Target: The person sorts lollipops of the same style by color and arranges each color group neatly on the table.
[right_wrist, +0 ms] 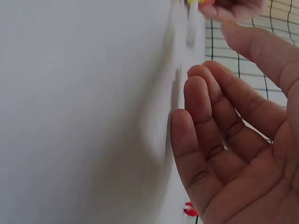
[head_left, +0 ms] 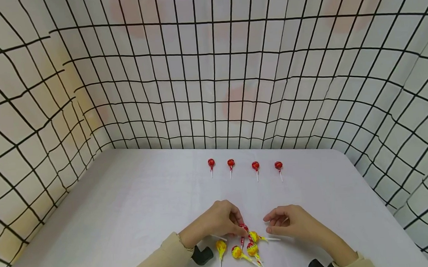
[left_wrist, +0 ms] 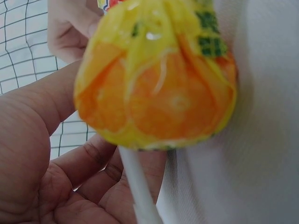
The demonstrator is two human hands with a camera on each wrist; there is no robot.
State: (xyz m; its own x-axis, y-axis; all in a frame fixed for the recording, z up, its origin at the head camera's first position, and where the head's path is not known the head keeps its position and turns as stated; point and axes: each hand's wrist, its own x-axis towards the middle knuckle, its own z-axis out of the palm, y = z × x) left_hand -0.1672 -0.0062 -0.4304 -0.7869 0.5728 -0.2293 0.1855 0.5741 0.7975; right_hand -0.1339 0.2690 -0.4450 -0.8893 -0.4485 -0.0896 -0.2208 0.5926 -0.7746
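- Left hand (head_left: 224, 219): thumb and fingers pinch a red lollipop (head_left: 244, 227) at the near cluster of yellow lollipops (head_left: 237, 252).
- Right hand (head_left: 292, 222): thumb and loosely bent fingers stand apart, just right of the cluster.
- Clearance: white table (head_left: 148, 194) extends between hands and four red lollipops (head_left: 255, 165) near its far edge; black grid (head_left: 216, 80) beyond.

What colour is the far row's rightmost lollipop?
That lollipop is red with a white stick, best seen in the head view.
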